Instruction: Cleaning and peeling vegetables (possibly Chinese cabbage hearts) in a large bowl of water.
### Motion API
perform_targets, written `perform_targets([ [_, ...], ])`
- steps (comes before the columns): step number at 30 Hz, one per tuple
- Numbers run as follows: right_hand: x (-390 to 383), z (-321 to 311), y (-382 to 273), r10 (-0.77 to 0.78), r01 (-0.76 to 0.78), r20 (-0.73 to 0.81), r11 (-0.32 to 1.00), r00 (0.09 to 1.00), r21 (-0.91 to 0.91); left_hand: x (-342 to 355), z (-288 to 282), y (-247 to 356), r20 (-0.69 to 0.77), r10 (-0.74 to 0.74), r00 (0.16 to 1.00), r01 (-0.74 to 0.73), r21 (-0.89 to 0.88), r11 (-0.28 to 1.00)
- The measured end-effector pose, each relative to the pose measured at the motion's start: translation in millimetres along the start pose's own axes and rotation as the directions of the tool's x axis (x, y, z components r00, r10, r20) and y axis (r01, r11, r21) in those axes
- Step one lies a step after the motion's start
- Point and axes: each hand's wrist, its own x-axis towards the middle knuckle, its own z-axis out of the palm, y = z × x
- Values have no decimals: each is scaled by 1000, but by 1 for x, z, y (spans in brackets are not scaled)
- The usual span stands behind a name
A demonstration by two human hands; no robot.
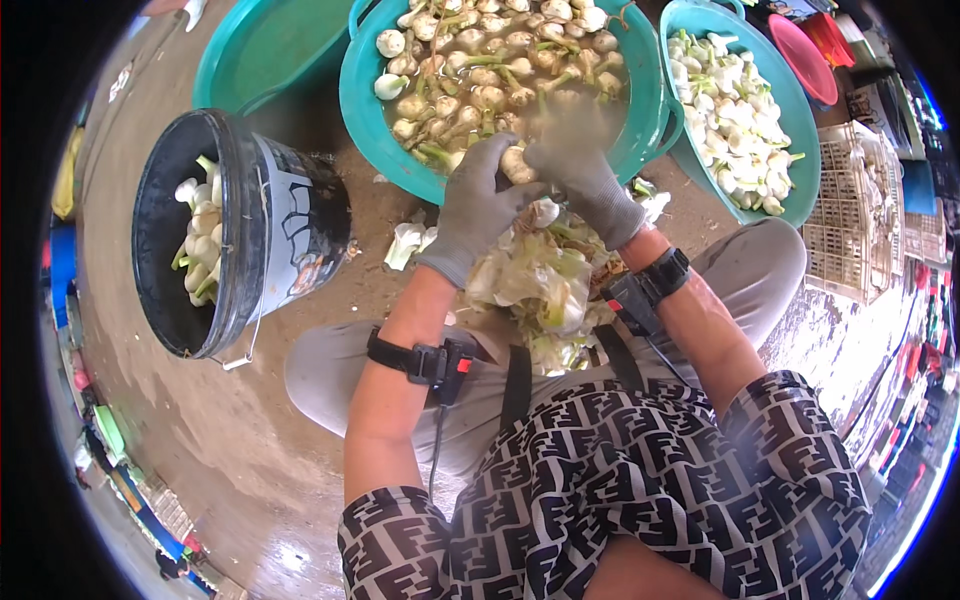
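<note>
Grey gloves cover both hands. My left hand (484, 205) is closed on a pale round bulb (517, 166) that looks like fresh garlic, held over the near rim of a teal tub (357, 128). Just right of that bulb is my right hand (590, 190); a blurred patch covers its fingertips, so its grip cannot be made out. Many soil-stained bulbs with short green stems (487, 76) lie in brownish water in the tub. Below my hands, a heap of pale peeled leaves and skins (540, 285) lies between my legs.
At left, a tilted black bucket (150, 265) holds several cleaned bulbs (204, 235). Another teal tub (225, 70) stands behind it. White bulbs (735, 125) fill a teal basin (805, 190) at right, beside a pink basin (803, 60) and pale plastic crates (850, 215).
</note>
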Motion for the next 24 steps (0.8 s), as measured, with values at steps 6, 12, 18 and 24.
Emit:
perform_targets([
  [6, 0, -10, 3, 103, -94, 77, 988, 992, -120, 0, 0, -11, -15, -14, 1000, 13, -71, 997],
  [12, -4, -16, 2, -368, 501, 359, 754, 858, -425, 2, -6, -12, 216, -336, 917, 393, -632, 668],
  [18, 0, -9, 12, -123, 188, 167, 864, 978, -467, 1, -3, -22, 470, -441, 765, 560, -823, 95],
  [24, 4, -9, 16, -145, 211, 173, 854, 974, -476, 1, 1, -12, 303, -480, 823, 526, -727, 441],
])
